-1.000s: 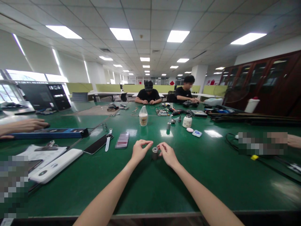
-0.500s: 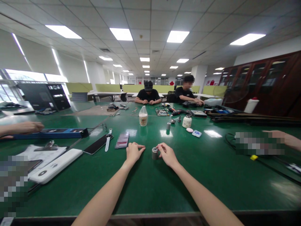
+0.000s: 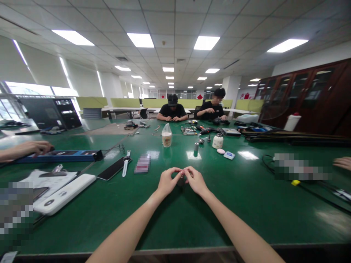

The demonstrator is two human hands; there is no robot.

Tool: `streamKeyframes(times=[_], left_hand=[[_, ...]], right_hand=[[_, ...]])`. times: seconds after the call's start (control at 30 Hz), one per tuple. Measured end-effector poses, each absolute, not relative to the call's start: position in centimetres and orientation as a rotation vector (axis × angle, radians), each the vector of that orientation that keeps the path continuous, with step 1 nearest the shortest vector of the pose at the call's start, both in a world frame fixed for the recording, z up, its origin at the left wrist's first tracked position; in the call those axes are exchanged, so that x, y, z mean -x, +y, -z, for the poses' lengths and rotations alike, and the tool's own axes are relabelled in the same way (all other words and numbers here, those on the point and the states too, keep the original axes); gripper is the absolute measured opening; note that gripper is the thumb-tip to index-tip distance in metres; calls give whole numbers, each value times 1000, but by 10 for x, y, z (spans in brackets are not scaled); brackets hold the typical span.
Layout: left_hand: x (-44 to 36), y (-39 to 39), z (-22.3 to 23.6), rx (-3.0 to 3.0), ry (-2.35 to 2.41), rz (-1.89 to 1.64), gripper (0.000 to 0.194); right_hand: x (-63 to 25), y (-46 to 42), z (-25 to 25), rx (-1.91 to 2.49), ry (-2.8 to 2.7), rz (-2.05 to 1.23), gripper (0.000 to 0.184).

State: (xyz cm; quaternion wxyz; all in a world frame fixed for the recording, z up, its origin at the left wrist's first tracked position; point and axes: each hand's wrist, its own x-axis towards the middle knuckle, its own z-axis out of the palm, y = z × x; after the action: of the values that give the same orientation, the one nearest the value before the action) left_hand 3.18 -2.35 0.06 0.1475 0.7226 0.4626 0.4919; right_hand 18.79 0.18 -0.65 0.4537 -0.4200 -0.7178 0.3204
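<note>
A small grey metal cylinder (image 3: 181,181) stands on the green table in front of me, mostly covered by my fingers. My left hand (image 3: 168,180) is closed, with thumb and index fingertips at the cylinder's top. From the other side, my right hand (image 3: 195,179) pinches at the same top edge. The fingertips of both hands meet there, and any small part between them is too hidden to make out. Farther back on the table stands a second metal cylinder (image 3: 196,147), upright.
Beyond the hands are a bagged cup (image 3: 166,136), a cream jar (image 3: 217,141) and a small blue-white case (image 3: 229,155). To the left lie a watch (image 3: 126,163), a black phone (image 3: 112,168) and a white device (image 3: 65,194). Other people's hands (image 3: 34,148) show at both sides.
My left hand has moved right, from lying apart on the table to the cylinder's top. My right hand stays there. At the far right, another person's hand has drawn back.
</note>
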Motion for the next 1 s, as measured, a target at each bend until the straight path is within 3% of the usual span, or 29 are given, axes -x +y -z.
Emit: streamKeyframes(times=[0.6,1.0], left_hand=[[-26,-23,-1,-2207,1417,-1365,23],[-25,-20,2,-2006,1491,-1477,29]], right_hand=[[-188,3,9,1046,-1790,-780,26],[-193,-16,-14,1084,-2014,-320,27]])
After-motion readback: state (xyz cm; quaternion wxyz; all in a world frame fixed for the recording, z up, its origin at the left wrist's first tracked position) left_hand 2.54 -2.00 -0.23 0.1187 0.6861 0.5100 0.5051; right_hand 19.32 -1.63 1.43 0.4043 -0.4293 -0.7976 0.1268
